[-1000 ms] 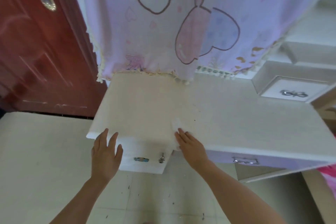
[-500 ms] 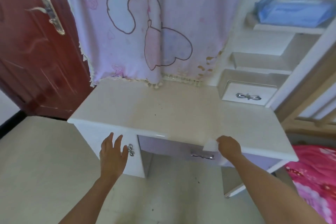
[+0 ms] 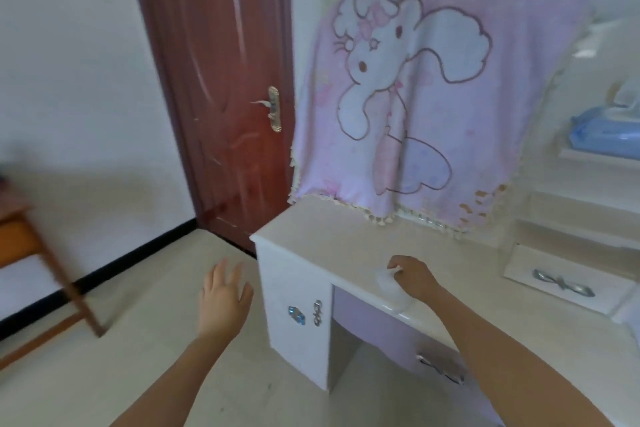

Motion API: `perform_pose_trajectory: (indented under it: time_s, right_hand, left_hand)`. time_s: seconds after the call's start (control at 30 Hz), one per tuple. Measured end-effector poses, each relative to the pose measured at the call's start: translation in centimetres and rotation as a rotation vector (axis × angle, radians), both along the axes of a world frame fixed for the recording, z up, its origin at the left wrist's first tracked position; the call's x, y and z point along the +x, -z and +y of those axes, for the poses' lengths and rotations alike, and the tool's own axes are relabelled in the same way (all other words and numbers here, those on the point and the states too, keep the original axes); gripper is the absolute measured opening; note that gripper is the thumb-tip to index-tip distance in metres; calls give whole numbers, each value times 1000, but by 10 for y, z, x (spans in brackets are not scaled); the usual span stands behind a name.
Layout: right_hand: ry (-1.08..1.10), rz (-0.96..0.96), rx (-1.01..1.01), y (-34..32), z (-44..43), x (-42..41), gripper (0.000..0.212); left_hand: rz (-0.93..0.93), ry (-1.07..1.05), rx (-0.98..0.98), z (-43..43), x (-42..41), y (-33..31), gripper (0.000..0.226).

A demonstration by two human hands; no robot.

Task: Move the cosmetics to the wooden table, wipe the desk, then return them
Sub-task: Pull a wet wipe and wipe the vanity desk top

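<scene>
Desk (image 3: pixel 332 239), front edge: blurred white wipe (image 3: pixel 389 288), seemingly in curled right hand (image 3: pixel 414 276)

There are two hands (image 3: pixel 223 298) (image 3: pixel 414 277), one desk (image 3: pixel 329 239), one wipe (image 3: pixel 389 284), one door (image 3: pixel 225 80), one wooden table (image 3: pixel 17 239).

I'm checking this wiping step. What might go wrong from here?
The wipe lies at the front edge of the desk, gripped by the right hand; an outward stroke may drop it. The fringe of the pink cloth rests on the back of the desk, so wiping there might snag it.
</scene>
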State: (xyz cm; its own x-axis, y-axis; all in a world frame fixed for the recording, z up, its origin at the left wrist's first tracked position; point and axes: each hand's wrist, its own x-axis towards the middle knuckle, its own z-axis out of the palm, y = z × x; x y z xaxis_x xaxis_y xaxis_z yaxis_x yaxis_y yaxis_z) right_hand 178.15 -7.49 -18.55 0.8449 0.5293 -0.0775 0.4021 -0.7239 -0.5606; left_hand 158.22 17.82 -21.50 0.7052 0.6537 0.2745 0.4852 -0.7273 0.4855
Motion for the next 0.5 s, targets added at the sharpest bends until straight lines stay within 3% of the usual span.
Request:
perform_pose_trajectory:
  time_s: [0.23,0.33,0.5]
  right_hand:
    - [-254,187,201,-58,126,-79,14]
    - [-277,317,222,-78,160,-137,22]
    - [-607,358,355,-91,186,-239,16]
  left_hand:
    - [-33,-305,40,32,-152,-35,44]
    - [-59,-435,41,34,-221,-45,42]
    - [-65,-590,37,12,-332,-47,43]
